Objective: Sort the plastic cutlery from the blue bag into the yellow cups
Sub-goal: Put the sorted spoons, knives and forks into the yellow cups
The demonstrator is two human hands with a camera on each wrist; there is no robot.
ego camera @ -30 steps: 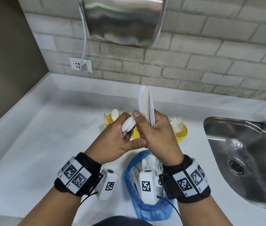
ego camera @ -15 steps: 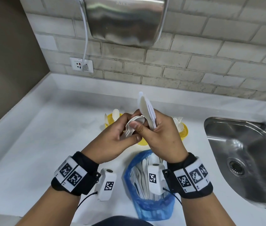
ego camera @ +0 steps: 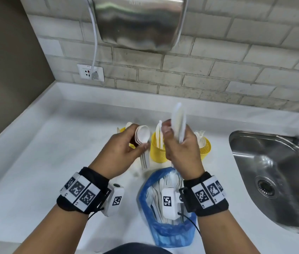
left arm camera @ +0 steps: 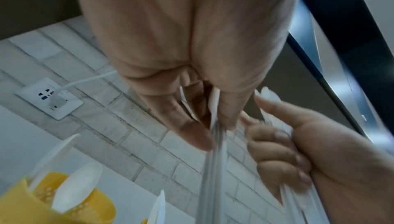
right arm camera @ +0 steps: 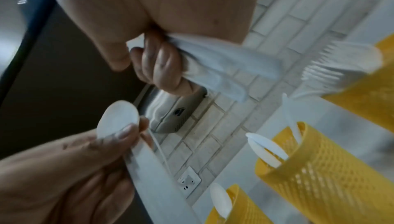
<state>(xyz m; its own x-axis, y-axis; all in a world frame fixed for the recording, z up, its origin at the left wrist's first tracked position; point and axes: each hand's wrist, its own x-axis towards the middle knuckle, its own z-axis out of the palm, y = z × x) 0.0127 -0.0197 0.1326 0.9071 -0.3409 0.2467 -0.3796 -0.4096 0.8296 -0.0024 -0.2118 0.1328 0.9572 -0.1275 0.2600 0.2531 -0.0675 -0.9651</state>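
Observation:
My left hand [ego camera: 126, 149] grips a stack of white plastic spoons [ego camera: 142, 135], bowls up, handles hanging below the fist. My right hand [ego camera: 179, 149] holds a bunch of white plastic knives [ego camera: 178, 121] upright. Both hands hover above the counter in front of three yellow mesh cups: the left cup [ego camera: 122, 130] with spoons, mostly hidden by my left hand, the middle cup [ego camera: 157, 149] with knives, the right cup [ego camera: 204, 145] with forks. The blue bag [ego camera: 167, 230] lies open below my right wrist with white cutlery inside. In the right wrist view the knives [right arm camera: 219, 69] stick out of my fist.
A steel sink [ego camera: 280, 176] lies to the right. On the brick wall hang a metal hand dryer [ego camera: 137, 22] and a white socket [ego camera: 91, 72] with a cable. The white counter [ego camera: 53, 153] meets a brown wall at the left.
My hands have drawn apart: the left one moved left with the spoons, the right one keeps the knives. The middle cup now shows between them.

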